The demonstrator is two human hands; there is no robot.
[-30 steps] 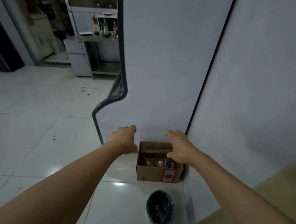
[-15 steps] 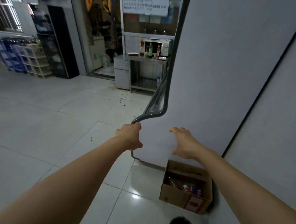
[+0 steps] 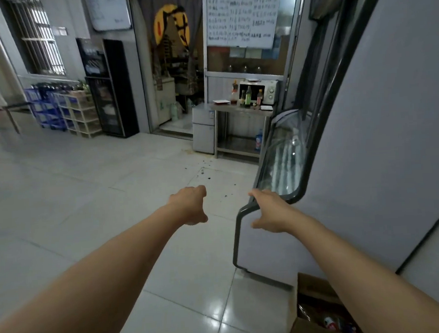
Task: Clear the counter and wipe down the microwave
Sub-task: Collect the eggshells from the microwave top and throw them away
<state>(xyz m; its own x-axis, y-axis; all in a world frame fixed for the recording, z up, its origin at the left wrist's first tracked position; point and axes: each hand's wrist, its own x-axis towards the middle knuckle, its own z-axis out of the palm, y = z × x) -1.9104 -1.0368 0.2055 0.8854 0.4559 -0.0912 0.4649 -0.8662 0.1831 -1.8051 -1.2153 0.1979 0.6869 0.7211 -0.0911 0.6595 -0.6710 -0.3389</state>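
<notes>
While 2 hands [image 3: 190, 206] hang, 4 bottles [image 3: 248, 96] stand.

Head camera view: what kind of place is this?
Probably the back area of a small eatery or shop. A microwave and sauce bottles sit on a steel counter, crates are stacked by a drinks fridge, and handwritten sheets hang above.
</notes>
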